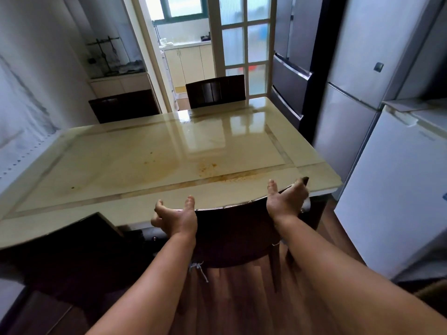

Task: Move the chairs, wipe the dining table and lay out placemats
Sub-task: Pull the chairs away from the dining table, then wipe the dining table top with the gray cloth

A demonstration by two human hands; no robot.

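Note:
A cream marble dining table (150,151) has orange-brown stains (212,169) near its front edge. A dark wooden chair (232,233) is pushed in at the near side, its curved top rail just below the table's edge. My left hand (176,218) is at the left end of that rail, fingers spread, holding nothing. My right hand (287,198) is at the rail's right end, thumb raised, with the fingers lying against the corner but not closed on it. No placemats or cloth are clearly in view.
A second dark chair (215,91) stands at the far end, a third (123,106) at the far left, and a fourth (72,240) at the near left. Fridges (350,97) and a white cabinet (396,189) crowd the right side. Wooden floor (229,298) lies behind the near chair.

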